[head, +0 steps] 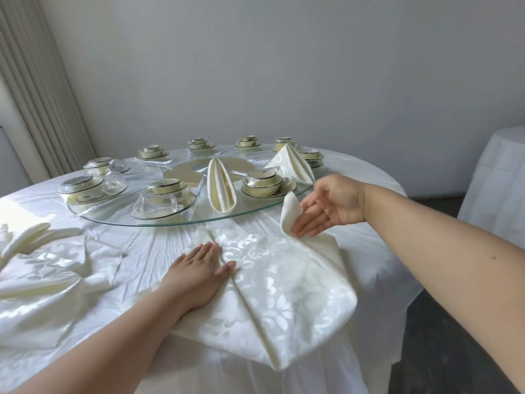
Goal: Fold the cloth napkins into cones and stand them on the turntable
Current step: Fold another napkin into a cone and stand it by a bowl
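Pinning the napkin (284, 282) flat, the left hand (199, 274) lies fingers straight on its near-left part, just short of the turntable (255, 207). No grip there; the palm only presses, likely so the cloth cannot slide while the other side is worked.

The right hand (326, 206) has a pinching grip on the napkin's far right corner, lifted off the desk (147, 251) just beside the turntable's near rim. The corner curls over the fingers; my guess is it is being brought across toward the centre crease to narrow the cloth into a cone.

On the turntable: one rolled napkin (220, 189) standing near its front edge, a second folded napkin (292, 163) at its right side. So two look done, with this one partway.

Left of the turntable, on the desk: loose napkins (51, 268) in a heap, presumably waiting. Bowl sets (261, 182) crowd the turntable, leaving little standing room.
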`<action>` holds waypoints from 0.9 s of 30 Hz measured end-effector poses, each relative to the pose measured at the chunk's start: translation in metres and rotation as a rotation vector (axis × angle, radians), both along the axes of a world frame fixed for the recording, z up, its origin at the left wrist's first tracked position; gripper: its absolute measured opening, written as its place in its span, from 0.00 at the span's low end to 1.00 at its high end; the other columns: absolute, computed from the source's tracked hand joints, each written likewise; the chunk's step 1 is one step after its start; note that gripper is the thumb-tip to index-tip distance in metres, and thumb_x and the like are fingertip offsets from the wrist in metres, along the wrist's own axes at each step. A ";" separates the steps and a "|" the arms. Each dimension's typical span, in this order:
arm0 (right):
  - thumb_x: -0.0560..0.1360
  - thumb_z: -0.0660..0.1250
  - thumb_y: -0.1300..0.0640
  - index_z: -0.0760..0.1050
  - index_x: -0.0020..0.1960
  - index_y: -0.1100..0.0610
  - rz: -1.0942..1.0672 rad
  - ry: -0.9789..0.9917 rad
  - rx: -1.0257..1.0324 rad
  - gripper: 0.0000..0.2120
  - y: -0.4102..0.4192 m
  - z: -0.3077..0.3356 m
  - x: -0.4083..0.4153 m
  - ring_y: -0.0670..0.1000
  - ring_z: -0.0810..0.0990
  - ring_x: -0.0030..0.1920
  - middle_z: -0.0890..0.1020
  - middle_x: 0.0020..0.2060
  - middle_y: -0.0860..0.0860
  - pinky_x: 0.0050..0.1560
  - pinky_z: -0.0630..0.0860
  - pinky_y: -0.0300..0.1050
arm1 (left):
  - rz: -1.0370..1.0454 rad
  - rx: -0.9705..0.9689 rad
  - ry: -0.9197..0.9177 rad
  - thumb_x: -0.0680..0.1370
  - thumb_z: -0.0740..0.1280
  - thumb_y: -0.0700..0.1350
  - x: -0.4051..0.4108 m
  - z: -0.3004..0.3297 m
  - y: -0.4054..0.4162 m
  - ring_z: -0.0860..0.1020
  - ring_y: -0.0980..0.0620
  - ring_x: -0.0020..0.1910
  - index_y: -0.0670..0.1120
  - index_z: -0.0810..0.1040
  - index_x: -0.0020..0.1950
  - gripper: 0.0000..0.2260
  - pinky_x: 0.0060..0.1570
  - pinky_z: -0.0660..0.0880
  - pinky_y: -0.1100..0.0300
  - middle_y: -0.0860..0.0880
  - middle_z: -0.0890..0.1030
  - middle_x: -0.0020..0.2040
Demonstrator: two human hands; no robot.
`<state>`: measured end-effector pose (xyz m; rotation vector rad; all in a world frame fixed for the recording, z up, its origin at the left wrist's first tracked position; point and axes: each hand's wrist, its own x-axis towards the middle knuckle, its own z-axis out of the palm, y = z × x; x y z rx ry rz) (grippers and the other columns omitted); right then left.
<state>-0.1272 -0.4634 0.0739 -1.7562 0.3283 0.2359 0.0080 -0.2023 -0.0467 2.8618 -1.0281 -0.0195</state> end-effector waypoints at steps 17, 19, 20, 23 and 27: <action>0.72 0.73 0.50 0.70 0.34 0.53 0.036 -0.122 -0.898 0.15 0.080 -0.074 0.160 0.50 0.71 0.35 0.73 0.30 0.48 0.33 0.64 0.40 | -0.176 -0.204 0.207 0.84 0.52 0.49 0.032 0.032 0.010 0.74 0.47 0.58 0.39 0.75 0.55 0.18 0.59 0.67 0.57 0.46 0.77 0.56; 0.72 0.72 0.49 0.73 0.38 0.55 0.044 -0.122 -0.945 0.12 0.083 -0.075 0.162 0.51 0.74 0.38 0.77 0.34 0.51 0.36 0.66 0.41 | -0.174 -0.235 0.159 0.83 0.54 0.46 0.041 0.031 0.012 0.75 0.47 0.54 0.38 0.77 0.52 0.16 0.57 0.68 0.57 0.46 0.78 0.54; 0.72 0.72 0.48 0.75 0.41 0.55 0.045 -0.119 -0.961 0.12 0.083 -0.075 0.164 0.52 0.75 0.40 0.79 0.37 0.52 0.38 0.67 0.42 | -0.181 -0.248 0.161 0.83 0.54 0.45 0.042 0.030 0.012 0.75 0.48 0.54 0.38 0.77 0.52 0.15 0.57 0.68 0.58 0.46 0.79 0.55; 0.72 0.72 0.47 0.77 0.44 0.55 0.043 -0.114 -0.997 0.12 0.084 -0.077 0.168 0.54 0.80 0.46 0.83 0.44 0.55 0.41 0.69 0.42 | -0.224 -0.272 0.165 0.83 0.56 0.44 0.044 0.025 0.011 0.73 0.52 0.54 0.36 0.78 0.55 0.14 0.55 0.66 0.63 0.45 0.78 0.58; 0.72 0.71 0.47 0.76 0.42 0.55 0.076 -0.104 -1.019 0.12 0.086 -0.077 0.170 0.54 0.79 0.43 0.81 0.41 0.54 0.41 0.70 0.42 | -0.275 -0.331 0.145 0.82 0.56 0.41 0.049 0.023 0.011 0.75 0.50 0.57 0.38 0.79 0.55 0.13 0.57 0.66 0.65 0.47 0.79 0.58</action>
